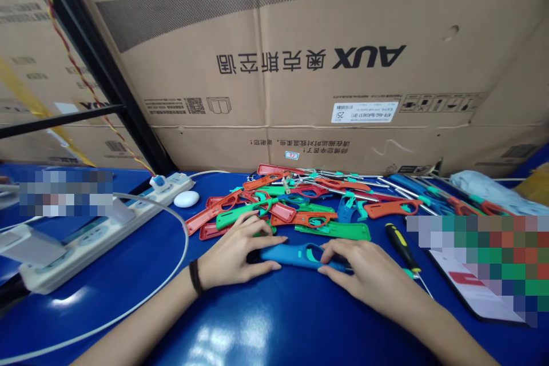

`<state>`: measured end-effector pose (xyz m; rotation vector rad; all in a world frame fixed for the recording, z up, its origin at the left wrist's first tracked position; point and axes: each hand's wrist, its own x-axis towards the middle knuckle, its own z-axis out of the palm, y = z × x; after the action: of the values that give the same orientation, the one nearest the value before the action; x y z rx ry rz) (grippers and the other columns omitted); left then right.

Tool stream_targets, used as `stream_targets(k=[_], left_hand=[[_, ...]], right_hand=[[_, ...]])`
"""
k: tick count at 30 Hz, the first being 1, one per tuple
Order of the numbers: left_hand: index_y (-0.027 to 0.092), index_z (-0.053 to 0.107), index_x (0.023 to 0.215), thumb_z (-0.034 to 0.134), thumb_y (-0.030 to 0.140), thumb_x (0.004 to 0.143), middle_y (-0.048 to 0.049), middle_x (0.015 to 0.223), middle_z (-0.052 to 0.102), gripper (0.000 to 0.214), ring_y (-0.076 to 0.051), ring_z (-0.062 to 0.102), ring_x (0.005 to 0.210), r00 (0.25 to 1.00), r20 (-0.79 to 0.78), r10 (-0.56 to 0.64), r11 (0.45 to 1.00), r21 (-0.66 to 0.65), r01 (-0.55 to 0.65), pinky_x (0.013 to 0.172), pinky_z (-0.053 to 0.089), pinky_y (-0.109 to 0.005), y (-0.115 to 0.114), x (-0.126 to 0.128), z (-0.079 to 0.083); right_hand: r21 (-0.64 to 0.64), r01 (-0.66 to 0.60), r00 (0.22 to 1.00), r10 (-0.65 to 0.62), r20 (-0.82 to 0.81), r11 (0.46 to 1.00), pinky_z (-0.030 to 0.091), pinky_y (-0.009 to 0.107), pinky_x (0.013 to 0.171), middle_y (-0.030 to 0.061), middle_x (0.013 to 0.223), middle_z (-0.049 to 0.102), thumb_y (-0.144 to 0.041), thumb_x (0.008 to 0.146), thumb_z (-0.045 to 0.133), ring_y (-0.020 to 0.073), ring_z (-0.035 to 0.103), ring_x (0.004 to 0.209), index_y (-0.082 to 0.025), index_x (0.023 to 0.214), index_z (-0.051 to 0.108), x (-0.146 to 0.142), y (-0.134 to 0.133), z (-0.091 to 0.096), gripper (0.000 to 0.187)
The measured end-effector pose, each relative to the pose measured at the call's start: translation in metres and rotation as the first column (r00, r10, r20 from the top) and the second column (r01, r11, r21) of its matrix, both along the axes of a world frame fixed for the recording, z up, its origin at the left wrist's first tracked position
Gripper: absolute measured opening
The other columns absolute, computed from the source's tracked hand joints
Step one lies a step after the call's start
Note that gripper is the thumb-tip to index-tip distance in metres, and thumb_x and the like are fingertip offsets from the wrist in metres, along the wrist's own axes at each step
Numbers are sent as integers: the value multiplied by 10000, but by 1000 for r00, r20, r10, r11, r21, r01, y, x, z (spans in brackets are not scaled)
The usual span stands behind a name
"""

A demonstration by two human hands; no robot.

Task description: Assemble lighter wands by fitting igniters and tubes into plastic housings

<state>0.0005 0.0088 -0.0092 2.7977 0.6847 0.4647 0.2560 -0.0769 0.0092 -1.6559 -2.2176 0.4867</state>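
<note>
left hand [238, 251] and right hand [364, 271] each gripped one end of a smooth, curved blue plastic handle shell [300, 255], which lay flat on glossy blue surface [266, 320], angular red and green shells [300, 209] heaped behind

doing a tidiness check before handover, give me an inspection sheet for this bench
surface: blue table, glossy, with glare patches.
job's things: blue handle shell lying flat between both hands.
clutter: pile of red, green and blue handle parts with metal rods behind it; screwdriver at right; white puck; paper sheet.
grippers: left hand flat, fingertips at the shell's left end; right hand pinching its right end.
cables: power strip at left; white cable looping over the table; red-yellow twisted wire along the black frame.
surroundings: cardboard boxes stacked behind.
</note>
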Motion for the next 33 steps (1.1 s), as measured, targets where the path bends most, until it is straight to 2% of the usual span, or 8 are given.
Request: stream_targets(k=[6,13,17,20,25,27,33], left_hand=[[302,545,1278,570,454,882,-29,1008,580,425,-210,534,957,1000,-18,17,1000,1,-17,1032,284,-462,0,0,1],[295,532,1294,559,453,890,-47,1031,565,435,-217,503,964,999,-36,31,999,15,-31,944,360,-397,2,0,-1],[297,524,1302,547,450,898,-52,1051,549,433,-219,494,974,998,-55,44,999,1,-44,930,369,-391,1,1,-1],[289,498,1327,522,437,915,-61,1053,536,438,-223,482,975,996,-79,45,999,3,-45,919,379,-395,0,2,0],[279,521,1311,523,439,911,-86,1082,508,431,-249,447,1025,999,-40,23,997,69,-20,929,368,-423,-2,3,0],[276,534,1298,537,433,904,-81,1070,520,424,-243,454,1019,1000,-26,3,999,39,-2,932,366,-418,-3,3,0],[267,608,1195,645,385,836,-46,1033,564,380,-224,506,989,1000,21,0,996,-89,2,1001,309,-445,-6,4,0]], right_hand=[[14,-15,1000,15,-18,1000,474,272,723,-12,882,715,-236,832,628,186,669,828,-236,863,650,2,3,-2,38],[47,-10,1000,11,-20,999,474,276,718,-8,881,712,-234,836,631,181,665,816,-230,849,652,1,6,-2,25],[-4,44,998,-44,-49,999,475,273,705,-8,837,713,-236,814,654,180,666,795,-230,812,660,3,9,-4,9],[-62,92,989,-98,-113,994,476,257,654,3,805,694,-302,790,684,170,655,756,-225,926,639,6,11,-7,162],[-52,35,991,-42,-129,998,469,273,670,4,842,659,-397,798,665,167,624,756,-241,1059,599,11,14,-13,311],[-47,30,989,-37,-140,998,471,277,671,4,855,652,-414,786,673,168,617,752,-241,1101,574,12,14,-15,372],[27,-44,994,47,-95,999,467,291,708,-6,912,639,-385,740,733,175,607,800,-285,1077,598,10,12,-14,377]])
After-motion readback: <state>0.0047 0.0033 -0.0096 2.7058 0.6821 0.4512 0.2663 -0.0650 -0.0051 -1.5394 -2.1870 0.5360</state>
